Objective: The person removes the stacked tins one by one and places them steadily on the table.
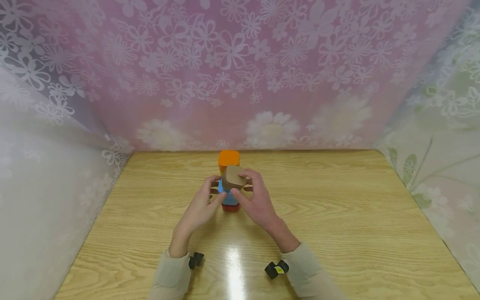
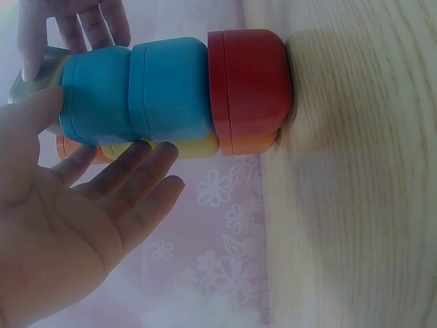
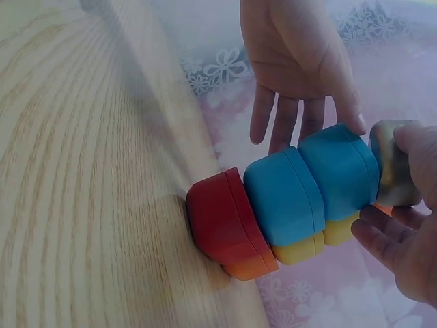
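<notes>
A brown rounded box is at the top of the front stack, pinched by my right hand between its thumb and fingers. Directly beneath it comes the upper blue box, then the lower blue box, with a red box at the bottom on the table. Beside the upper blue box is my left hand, its thumb at that box's top edge and its fingers extended along the stack's side. The right wrist view shows the brown box tilted slightly against the blue one.
Close behind stands a second stack, with an orange box on top, yellow boxes in the middle and another orange box at the bottom. The wooden table meets a pink flowered curtain at the back.
</notes>
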The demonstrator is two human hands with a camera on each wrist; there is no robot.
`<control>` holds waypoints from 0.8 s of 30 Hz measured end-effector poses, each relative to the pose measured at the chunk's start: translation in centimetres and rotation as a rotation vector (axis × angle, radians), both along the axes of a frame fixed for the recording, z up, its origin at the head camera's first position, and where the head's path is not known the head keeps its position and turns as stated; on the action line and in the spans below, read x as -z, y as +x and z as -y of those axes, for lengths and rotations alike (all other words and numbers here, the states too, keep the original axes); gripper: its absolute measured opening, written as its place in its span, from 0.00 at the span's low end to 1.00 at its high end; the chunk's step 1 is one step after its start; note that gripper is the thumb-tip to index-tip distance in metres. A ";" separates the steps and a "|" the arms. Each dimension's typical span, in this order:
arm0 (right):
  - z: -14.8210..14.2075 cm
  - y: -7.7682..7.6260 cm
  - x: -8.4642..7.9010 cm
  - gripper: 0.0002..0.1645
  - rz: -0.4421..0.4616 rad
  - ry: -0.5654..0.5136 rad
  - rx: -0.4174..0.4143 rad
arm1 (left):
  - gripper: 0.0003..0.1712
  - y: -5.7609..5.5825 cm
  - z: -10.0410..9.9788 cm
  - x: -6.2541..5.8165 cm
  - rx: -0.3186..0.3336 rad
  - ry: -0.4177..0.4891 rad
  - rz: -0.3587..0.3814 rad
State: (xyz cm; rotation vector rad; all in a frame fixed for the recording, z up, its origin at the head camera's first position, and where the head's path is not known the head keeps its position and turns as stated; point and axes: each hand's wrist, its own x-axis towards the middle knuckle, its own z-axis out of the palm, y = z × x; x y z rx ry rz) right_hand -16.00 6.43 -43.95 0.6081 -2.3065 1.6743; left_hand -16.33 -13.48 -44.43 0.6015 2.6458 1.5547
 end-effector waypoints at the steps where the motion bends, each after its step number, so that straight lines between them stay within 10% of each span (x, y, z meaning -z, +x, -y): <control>1: 0.0 0.0 0.0 0.28 -0.005 -0.004 0.004 | 0.33 0.0 0.0 0.0 0.000 0.003 -0.002; 24: -1.0 0.5 0.9 0.31 0.051 -0.158 0.038 | 0.31 0.0 -0.1 0.2 -0.004 0.027 0.064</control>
